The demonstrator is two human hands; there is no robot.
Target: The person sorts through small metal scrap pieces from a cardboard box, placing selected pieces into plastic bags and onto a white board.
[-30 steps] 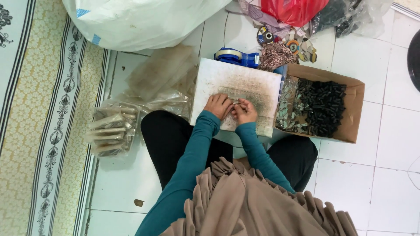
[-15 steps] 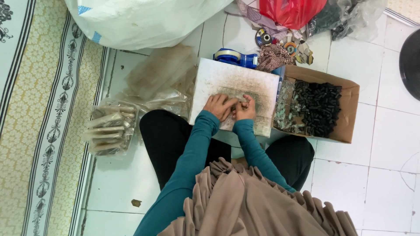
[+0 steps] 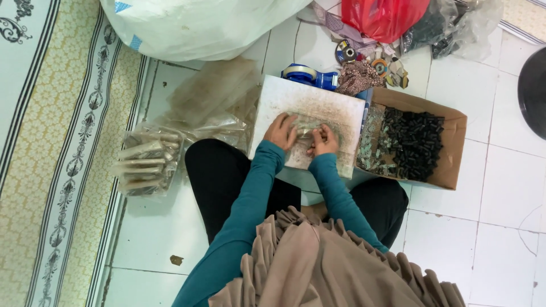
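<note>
A worn white board (image 3: 310, 108) lies across the person's lap, and both hands work at its middle. The left hand (image 3: 281, 132) rests on the board with its fingers close together, touching a small clear packet (image 3: 304, 128). The right hand (image 3: 324, 139) sits just beside it, fingers curled and pinching the packet's other end.

Right of the board, touching its edge, stands an open brown cardboard box (image 3: 449, 165) filled with small black pieces. Beyond the board's far edge lies a blue tape dispenser (image 3: 310, 75), with a red plastic bag (image 3: 384, 17) farther off. Left of the board, on the tiled floor (image 3: 500, 227), sits a clear bag of bundled packets (image 3: 149, 160). A big white sack (image 3: 193, 25) lies beyond that.
</note>
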